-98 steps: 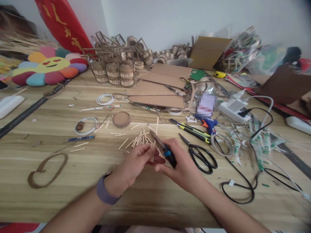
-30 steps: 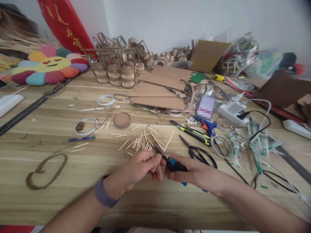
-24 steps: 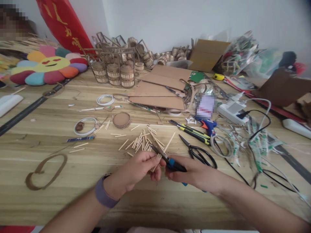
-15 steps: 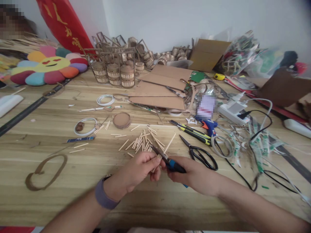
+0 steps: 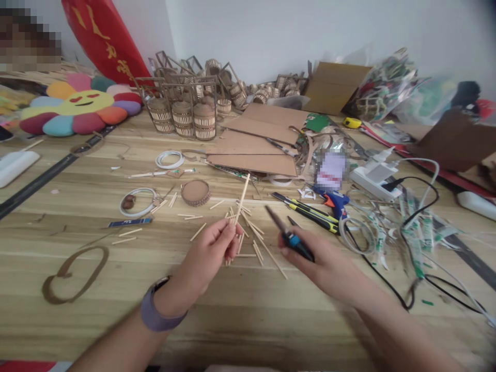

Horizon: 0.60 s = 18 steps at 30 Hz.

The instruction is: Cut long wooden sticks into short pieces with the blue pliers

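My left hand (image 5: 215, 243) is closed in a pinch around a thin wooden stick (image 5: 243, 196) that points up and away, above the loose pile. In my right hand (image 5: 318, 258) is a pair of snips (image 5: 290, 237) with black and blue handles, its dark blades pointing up and left, apart from the stick. Short wooden sticks (image 5: 258, 251) lie scattered on the table under and around my left hand, partly hidden by it. Beside the pile sits a round brown disc with a braided rim (image 5: 196, 191).
Black-handled scissors (image 5: 293, 221) lie mostly hidden behind my right hand. A yellow-black utility knife (image 5: 310, 213), a blue glue gun (image 5: 337, 201), tape and cables crowd the right. Small lidded baskets (image 5: 204, 121) and cardboard (image 5: 251, 155) stand farther back. White cord coils (image 5: 169, 159) lie left.
My right hand has drawn the snips away to the right from my left hand. My left hand has moved slightly left and up, and the stick now stands up from its fingers.
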Motion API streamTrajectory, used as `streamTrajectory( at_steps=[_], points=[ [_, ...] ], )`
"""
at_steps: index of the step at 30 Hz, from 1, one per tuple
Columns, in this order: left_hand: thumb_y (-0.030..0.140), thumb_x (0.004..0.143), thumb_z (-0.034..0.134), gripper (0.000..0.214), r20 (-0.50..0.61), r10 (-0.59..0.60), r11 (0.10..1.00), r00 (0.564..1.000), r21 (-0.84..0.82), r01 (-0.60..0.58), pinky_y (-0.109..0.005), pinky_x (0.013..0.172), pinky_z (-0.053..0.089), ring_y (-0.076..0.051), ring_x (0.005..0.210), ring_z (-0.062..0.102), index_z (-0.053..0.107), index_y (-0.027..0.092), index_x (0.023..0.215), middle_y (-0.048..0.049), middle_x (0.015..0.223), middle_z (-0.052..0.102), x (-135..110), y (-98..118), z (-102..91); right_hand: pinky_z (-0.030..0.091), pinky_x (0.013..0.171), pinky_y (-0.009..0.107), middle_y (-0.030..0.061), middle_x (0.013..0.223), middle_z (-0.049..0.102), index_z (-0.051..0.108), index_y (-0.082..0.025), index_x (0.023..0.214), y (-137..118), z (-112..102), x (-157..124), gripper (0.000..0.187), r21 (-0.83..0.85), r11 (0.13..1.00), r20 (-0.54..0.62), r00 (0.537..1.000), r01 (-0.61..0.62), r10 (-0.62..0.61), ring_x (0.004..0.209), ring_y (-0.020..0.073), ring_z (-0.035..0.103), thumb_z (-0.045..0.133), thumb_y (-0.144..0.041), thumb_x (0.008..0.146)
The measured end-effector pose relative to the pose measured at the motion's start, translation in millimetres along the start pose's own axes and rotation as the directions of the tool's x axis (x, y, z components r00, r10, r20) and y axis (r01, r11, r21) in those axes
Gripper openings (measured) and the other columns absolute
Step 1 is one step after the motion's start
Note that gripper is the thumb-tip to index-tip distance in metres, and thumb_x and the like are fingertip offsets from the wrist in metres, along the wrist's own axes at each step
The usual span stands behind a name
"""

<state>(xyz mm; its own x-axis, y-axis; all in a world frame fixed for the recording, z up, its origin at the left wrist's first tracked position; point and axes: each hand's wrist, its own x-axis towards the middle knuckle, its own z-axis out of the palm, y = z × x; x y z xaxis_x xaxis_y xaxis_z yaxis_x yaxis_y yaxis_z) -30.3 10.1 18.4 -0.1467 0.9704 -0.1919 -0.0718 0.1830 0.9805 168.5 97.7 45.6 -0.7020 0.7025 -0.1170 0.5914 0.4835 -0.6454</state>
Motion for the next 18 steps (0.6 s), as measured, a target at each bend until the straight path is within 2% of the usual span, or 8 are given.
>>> streamTrajectory(
  at_steps=[2,3,4,6,8,11,15,18],
  points=[
    [0.044,0.092,0.039,0.031,0.063,-0.039,0.986,0.997,0.165,0.028,-0.023,0.054,0.031,-0.011,0.052,0.041,0.053,0.018,0.082,0.0059,0.054,0.044,0.1,-2.1,-0.9,0.046,0.082,0.038,0.0123,0.102,0.064,0.052,-0.019,0.100,3.7,3.8,2.8,0.017,-0.158,0.984,-0.272,0.954,0.086,-0.127,0.095,0.0255,0.059,0.046,-0.031,0.089],
    [0.044,0.093,0.037,0.032,0.119,-0.062,0.967,0.991,0.253,0.030,-0.023,0.055,0.032,-0.012,0.053,0.043,0.053,0.018,0.081,0.0056,0.054,0.045,-0.4,-3.3,-0.4,0.044,0.088,0.041,0.0156,0.115,0.060,0.050,-0.019,0.103,4.9,7.3,5.0,0.017,-0.214,0.965,-0.332,0.918,0.152,-0.218,0.107,0.0275,0.056,0.046,-0.028,0.089],
    [0.042,0.093,0.036,0.032,0.168,-0.077,0.944,0.983,0.330,0.018,-0.023,0.056,0.032,-0.012,0.054,0.044,0.052,0.019,0.080,0.0052,0.055,0.045,-1.1,-4.3,0.7,0.042,0.093,0.042,0.0171,0.126,0.055,0.049,-0.020,0.105,5.7,11.4,7.4,0.017,-0.248,0.943,-0.336,0.894,0.221,-0.298,0.116,0.0280,0.052,0.047,-0.027,0.090],
    [0.038,0.094,0.034,0.030,0.213,-0.074,0.889,0.974,0.457,-0.033,-0.024,0.057,0.032,-0.014,0.056,0.047,0.049,0.020,0.075,0.0042,0.057,0.047,-2.6,-5.9,3.7,0.043,0.094,0.040,0.0170,0.130,0.054,0.049,-0.020,0.106,6.2,20.5,12.6,0.017,-0.261,0.916,-0.254,0.894,0.303,-0.368,0.118,0.0273,0.052,0.049,-0.025,0.090],
    [0.033,0.094,0.036,0.027,0.200,-0.033,0.814,0.979,0.574,-0.090,-0.025,0.057,0.031,-0.015,0.060,0.050,0.045,0.020,0.072,0.0017,0.062,0.051,-3.4,-7.9,6.7,0.048,0.084,0.038,0.0157,0.114,0.063,0.050,-0.018,0.107,6.1,29.0,16.9,0.019,-0.274,0.920,-0.194,0.921,0.279,-0.337,0.104,0.0273,0.060,0.050,-0.025,0.089],
    [0.027,0.093,0.036,0.023,0.166,0.017,0.678,0.986,0.723,-0.133,-0.027,0.057,0.027,-0.018,0.064,0.054,0.046,0.021,0.073,-0.0029,0.069,0.058,-3.5,-12.6,9.4,0.048,0.070,0.034,0.0114,0.091,0.066,0.053,-0.016,0.102,6.7,38.0,19.3,0.017,-0.334,0.927,-0.193,0.949,0.174,-0.248,0.083,0.0262,0.063,0.051,-0.025,0.088],
    [0.028,0.095,0.033,0.026,0.162,0.054,0.525,0.985,0.834,-0.167,-0.029,0.055,0.023,-0.021,0.061,0.056,0.052,0.020,0.078,-0.0069,0.070,0.063,-3.9,-19.2,10.4,0.044,0.066,0.031,0.0092,0.088,0.066,0.054,-0.018,0.096,8.5,45.2,17.0,0.012,-0.373,0.924,-0.198,0.965,0.090,-0.174,0.078,0.0241,0.063,0.051,-0.024,0.086],
    [0.030,0.095,0.032,0.030,0.148,0.067,0.472,0.987,0.867,-0.162,-0.030,0.054,0.021,-0.022,0.060,0.057,0.056,0.020,0.079,-0.0089,0.069,0.064,-5.1,-21.6,12.1,0.041,0.062,0.030,0.0077,0.083,0.065,0.053,-0.019,0.092,7.8,51.6,14.5,0.009,-0.408,0.912,-0.206,0.970,0.036,-0.131,0.075,0.0241,0.062,0.051,-0.025,0.086]
  ],
)
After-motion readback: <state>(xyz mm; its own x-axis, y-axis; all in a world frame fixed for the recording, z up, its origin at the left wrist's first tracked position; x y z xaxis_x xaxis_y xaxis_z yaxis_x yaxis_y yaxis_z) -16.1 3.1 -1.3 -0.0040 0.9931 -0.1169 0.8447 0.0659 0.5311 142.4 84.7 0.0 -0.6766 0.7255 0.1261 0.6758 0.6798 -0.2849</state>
